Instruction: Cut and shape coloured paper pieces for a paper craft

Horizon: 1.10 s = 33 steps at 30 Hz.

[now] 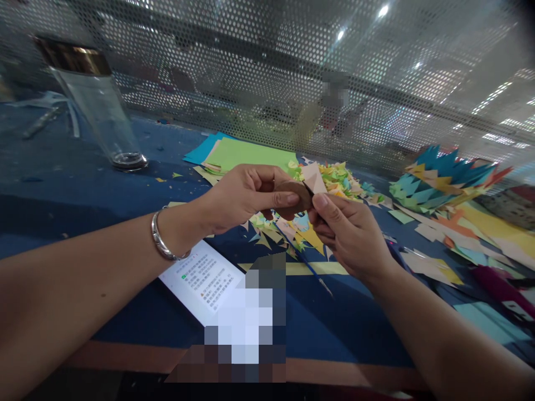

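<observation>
My left hand (263, 192), with a silver bracelet on the wrist, is closed on a flat brown piece with a rounded edge (304, 199), its material unclear. My right hand (345, 225) pinches at the right edge of this piece, where a small dark pointed tip (308, 189) shows. Whether that tip is part of the brown piece or a separate thing I cannot tell. Both hands are raised over the blue table. Just behind the fingers is a pale pink paper piece (314, 177). Cut paper scraps (343, 181) lie heaped beyond and below the hands.
A lit screen (209, 281) lies below my left wrist. A glass bottle (98, 106) stands at the left. Green paper sheets (251, 153) lie behind. At the right are a spiky paper crown (443, 178) and a purple tool (501, 289). A perforated panel (234, 61) rises behind.
</observation>
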Each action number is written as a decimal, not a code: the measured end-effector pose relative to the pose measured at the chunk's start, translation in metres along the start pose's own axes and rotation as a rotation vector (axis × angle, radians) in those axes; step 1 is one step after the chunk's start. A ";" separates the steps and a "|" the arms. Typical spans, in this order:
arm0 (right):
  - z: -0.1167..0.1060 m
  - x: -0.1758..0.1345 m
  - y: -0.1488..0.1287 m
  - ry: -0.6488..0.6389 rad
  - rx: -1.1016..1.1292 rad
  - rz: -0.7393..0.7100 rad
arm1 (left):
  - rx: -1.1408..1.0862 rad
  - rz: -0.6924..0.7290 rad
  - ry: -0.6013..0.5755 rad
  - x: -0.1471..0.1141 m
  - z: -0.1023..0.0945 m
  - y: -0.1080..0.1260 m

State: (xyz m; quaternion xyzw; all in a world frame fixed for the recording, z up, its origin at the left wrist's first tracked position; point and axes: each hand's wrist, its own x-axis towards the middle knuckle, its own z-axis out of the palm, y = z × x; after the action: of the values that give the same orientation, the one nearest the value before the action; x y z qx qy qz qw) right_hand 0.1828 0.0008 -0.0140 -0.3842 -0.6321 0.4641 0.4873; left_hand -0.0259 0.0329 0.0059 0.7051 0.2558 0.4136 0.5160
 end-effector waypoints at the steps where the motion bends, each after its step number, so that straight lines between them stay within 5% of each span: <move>1: 0.000 0.000 0.000 0.002 -0.005 0.002 | 0.005 0.001 -0.002 0.000 0.000 0.000; 33: -0.004 0.002 0.001 -0.018 -0.150 -0.027 | -0.026 -0.035 -0.032 0.001 -0.002 0.002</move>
State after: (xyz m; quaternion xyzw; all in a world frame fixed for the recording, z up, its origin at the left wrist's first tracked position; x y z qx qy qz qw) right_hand 0.1859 0.0036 -0.0142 -0.4069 -0.6744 0.4122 0.4579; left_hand -0.0270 0.0340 0.0083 0.7003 0.2544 0.3967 0.5362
